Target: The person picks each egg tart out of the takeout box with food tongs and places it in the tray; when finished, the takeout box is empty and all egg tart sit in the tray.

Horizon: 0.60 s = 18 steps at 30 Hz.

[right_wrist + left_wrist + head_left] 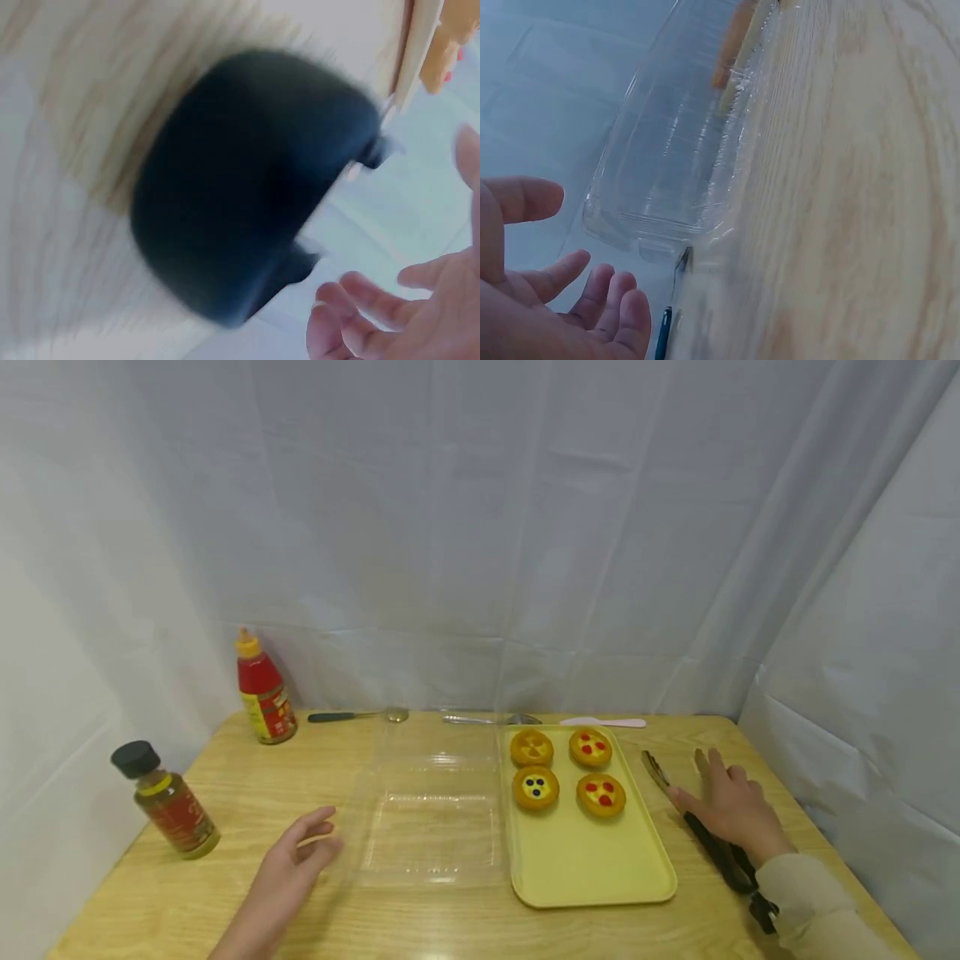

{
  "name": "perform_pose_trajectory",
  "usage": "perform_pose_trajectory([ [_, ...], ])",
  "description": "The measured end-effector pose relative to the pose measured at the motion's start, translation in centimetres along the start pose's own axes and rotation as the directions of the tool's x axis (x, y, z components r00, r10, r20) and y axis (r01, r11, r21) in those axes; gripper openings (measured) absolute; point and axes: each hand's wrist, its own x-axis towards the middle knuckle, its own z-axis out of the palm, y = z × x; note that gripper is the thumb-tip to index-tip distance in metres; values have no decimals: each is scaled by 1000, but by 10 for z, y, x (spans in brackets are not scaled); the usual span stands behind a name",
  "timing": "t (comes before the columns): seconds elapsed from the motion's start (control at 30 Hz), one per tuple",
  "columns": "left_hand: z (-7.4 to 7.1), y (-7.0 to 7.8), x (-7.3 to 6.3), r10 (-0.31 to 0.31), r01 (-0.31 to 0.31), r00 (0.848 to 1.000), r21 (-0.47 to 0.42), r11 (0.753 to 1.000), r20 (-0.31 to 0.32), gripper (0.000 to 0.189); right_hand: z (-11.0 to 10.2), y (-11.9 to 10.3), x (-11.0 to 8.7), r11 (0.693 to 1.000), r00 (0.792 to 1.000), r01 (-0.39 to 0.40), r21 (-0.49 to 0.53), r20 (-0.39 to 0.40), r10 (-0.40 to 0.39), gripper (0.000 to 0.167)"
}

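Observation:
My left hand (288,864) hovers left of a clear plastic container (435,887), its fingers loosely bent and apart from it. In the left wrist view the container (645,172) stands beyond the fingertips, and the hand holds nothing. Over at the right, my right hand (738,810) is above a pair of tongs (708,847) with black handles and metal tips. The right wrist view shows the thumb and fingers spread apart, with a blurred black handle (240,187) close to the camera. Whether the hand touches the tongs I cannot tell.
A yellow tray (592,868) between the hands bears several small tarts (536,788). Along the back lie a green-handled utensil (337,717), a metal spoon (522,719) and a pink knife (618,722). A red sauce bottle (266,697) and a black-capped bottle (176,814) stand left.

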Motion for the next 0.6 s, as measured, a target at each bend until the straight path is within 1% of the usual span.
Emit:
perform_pose_trajectory([
  [0.07, -1, 3, 0, 10, -10, 1000, 35, 999, 2, 71, 2, -5, 0, 1000, 998, 17, -9, -64, -18, 97],
  [0.17, -1, 8, -1, 38, -38, 999, 75, 996, 5, 78, 4, -14, -2, 999, 993, 37, -4, -114, -37, 89],
  [0.27, 1, 14, -1, 101, -99, 995, 138, 985, -3, 78, 5, -22, -3, 998, 990, 55, 8, -133, -53, 86],
  [0.33, 2, 18, -1, 163, -156, 986, 177, 972, -21, 74, 5, -29, -5, 998, 988, 64, 8, -145, -62, 84],
  [0.4, 4, 22, 1, 236, -220, 971, 237, 946, -40, 71, 4, -36, -7, 997, 985, 75, 3, -158, -73, 83],
  [0.47, 5, 26, 3, 307, -275, 950, 305, 912, -60, 68, 2, -44, -9, 996, 981, 89, -2, -173, -88, 81],
  [0.5, 6, 28, 4, 339, -298, 938, 337, 893, -68, 67, 1, -48, -10, 995, 978, 100, -3, -182, -99, 80],
  [0.6, 9, 34, 9, 432, -352, 897, 442, 825, -92, 66, -2, -61, -14, 991, 968, 135, -1, -211, -132, 77],
])
